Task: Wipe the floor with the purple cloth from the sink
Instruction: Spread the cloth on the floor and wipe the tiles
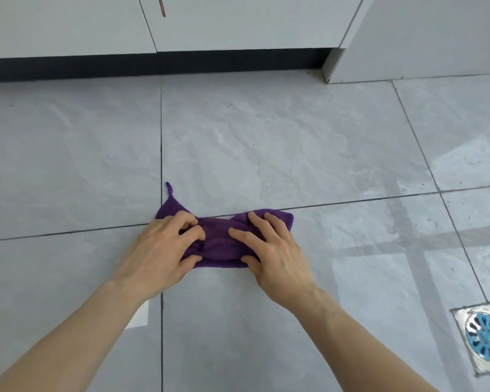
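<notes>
**Both hands down on the cloth, ready to wipe**

Nearest me on the right sits the floor drain [485,335], well apart from where I work. My left hand [164,244] and right hand [275,250] both press the purple cloth [218,244] flat against the floor [266,137]. The left fingers are curled and bunch the fabric; the right fingers are spread, with the thumb hooked at the near edge. The cloth lies bunched in the middle, right on the crossing of the dark grout lines, its little loop [169,189] pointing to the far side.

To wipe well, I judge I should flatten the bunched middle, keep my palms low with even weight, and push in overlapping strokes. Farther off run the dark plinth [153,66] and the white cabinet doors [68,24].
</notes>
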